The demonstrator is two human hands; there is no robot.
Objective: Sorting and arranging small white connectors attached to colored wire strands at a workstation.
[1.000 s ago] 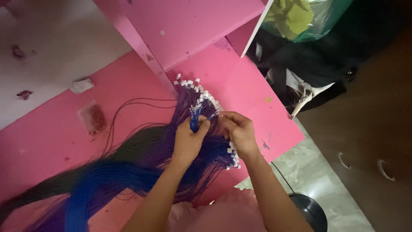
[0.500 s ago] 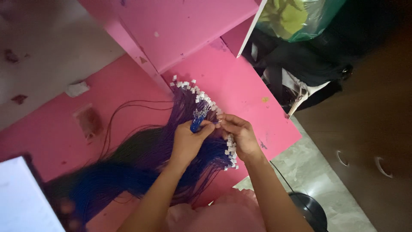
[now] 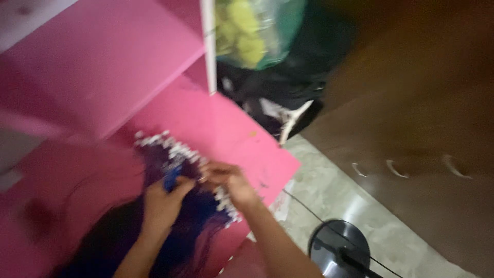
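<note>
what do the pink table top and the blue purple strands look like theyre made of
The flat pink table top looks like painted or laminated board: matte, even colour, straight thin edge, a few scuffs. The long blue and purple strands look like synthetic hair or fibre: fine, limp, slightly glossy, unnaturally vivid. The left hand pinches a blue tuft; the right hand is at their white beaded edge. Blur leaves both uncertain.

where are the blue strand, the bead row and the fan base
blue strand (image 3: 171, 180), head view, part above the left fingers
bead row (image 3: 177, 149), head view, middle of its upper stretch
fan base (image 3: 339, 250), head view, dark disc
</note>
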